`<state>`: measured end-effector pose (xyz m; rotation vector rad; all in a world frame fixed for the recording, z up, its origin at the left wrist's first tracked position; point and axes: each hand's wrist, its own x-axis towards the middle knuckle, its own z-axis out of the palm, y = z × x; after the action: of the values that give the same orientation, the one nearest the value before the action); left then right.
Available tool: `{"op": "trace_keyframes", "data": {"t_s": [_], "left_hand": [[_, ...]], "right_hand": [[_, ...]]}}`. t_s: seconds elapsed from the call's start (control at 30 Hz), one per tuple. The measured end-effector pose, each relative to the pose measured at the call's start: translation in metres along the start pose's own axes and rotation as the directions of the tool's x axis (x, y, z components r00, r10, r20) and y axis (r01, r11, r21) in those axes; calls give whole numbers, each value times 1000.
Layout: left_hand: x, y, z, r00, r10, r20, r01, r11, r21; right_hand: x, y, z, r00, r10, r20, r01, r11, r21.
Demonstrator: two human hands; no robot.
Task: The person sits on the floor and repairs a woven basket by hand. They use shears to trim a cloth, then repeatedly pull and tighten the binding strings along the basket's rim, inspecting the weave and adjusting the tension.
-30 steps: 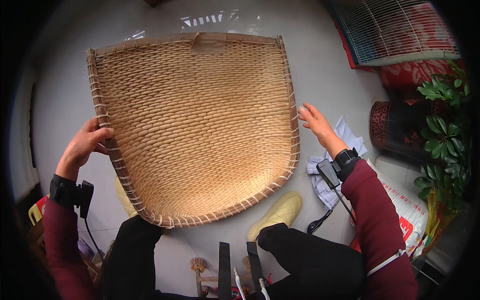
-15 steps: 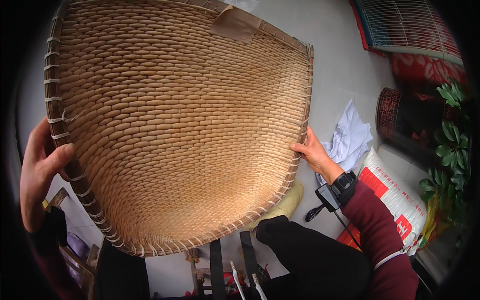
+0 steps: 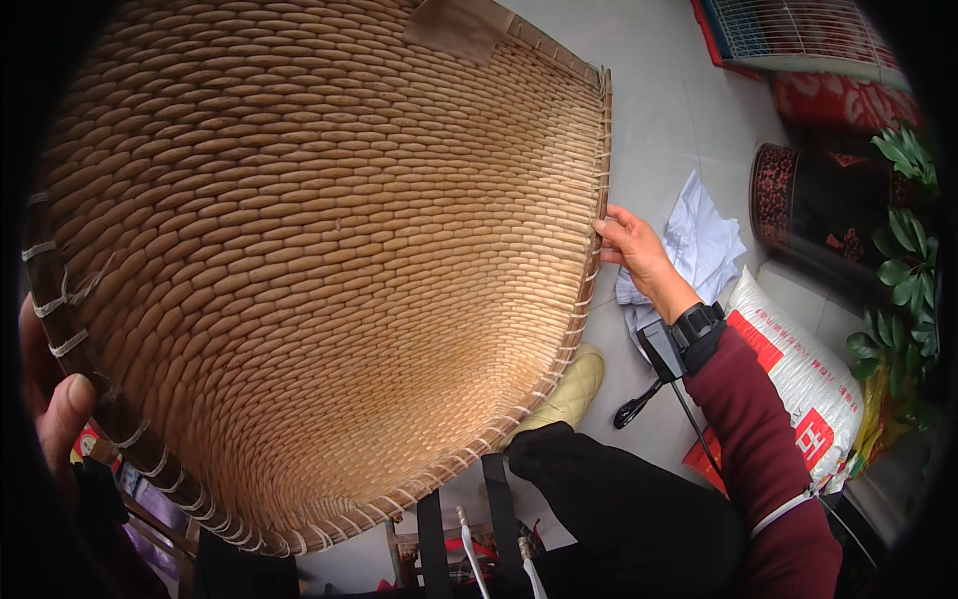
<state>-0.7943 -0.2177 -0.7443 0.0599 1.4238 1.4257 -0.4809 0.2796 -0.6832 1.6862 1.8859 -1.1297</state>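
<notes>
A large woven winnowing basket [image 3: 339, 260] fills the left and middle of the view, its hollow side facing me. Pale cord lashes its dark rim all round. A brown patch [image 3: 459, 28] covers part of the weave near the far edge. At the left rim, my left hand [image 3: 62, 411] is closed with its thumb on the near face; the other fingers are mostly hidden behind the rim. My right hand [image 3: 642, 258] pinches the right rim between thumb and fingers. A black wrist device [image 3: 689, 334] with a cable sits on my right wrist.
On the floor to the right lie a crumpled white cloth [image 3: 699, 240] and a white and red sack [image 3: 798, 374]. Beyond are a dark patterned cushion-like object [image 3: 823, 200], a wire cage [image 3: 808, 35] and a leafy plant [image 3: 903, 265]. My yellow shoe [image 3: 574, 384] is below the basket.
The basket's left side has swung closer and further left, carrying my left hand left and down. My right hand has moved slightly up, still at the right rim.
</notes>
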Motion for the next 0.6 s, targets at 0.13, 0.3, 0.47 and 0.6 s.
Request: {"op": "trace_keyframes", "data": {"t_s": [0.13, 0.3, 0.47, 0.6], "left_hand": [[-5, 3, 3, 999, 19, -32, -19, 1000, 11], [-11, 13, 14, 996, 10, -88, 4, 987, 160], [-7, 20, 26, 996, -53, -66, 78, 874, 480], [-9, 21, 31, 992, -39, -116, 98, 821, 563]], "right_hand": [[4, 0, -5, 999, -3, 46, 4, 1000, -10], [5, 3, -12, 996, -39, 79, 42, 999, -31], [1, 5, -14, 997, -63, 48, 62, 998, 19], [0, 6, -15, 996, -88, 16, 88, 996, -32]]}}
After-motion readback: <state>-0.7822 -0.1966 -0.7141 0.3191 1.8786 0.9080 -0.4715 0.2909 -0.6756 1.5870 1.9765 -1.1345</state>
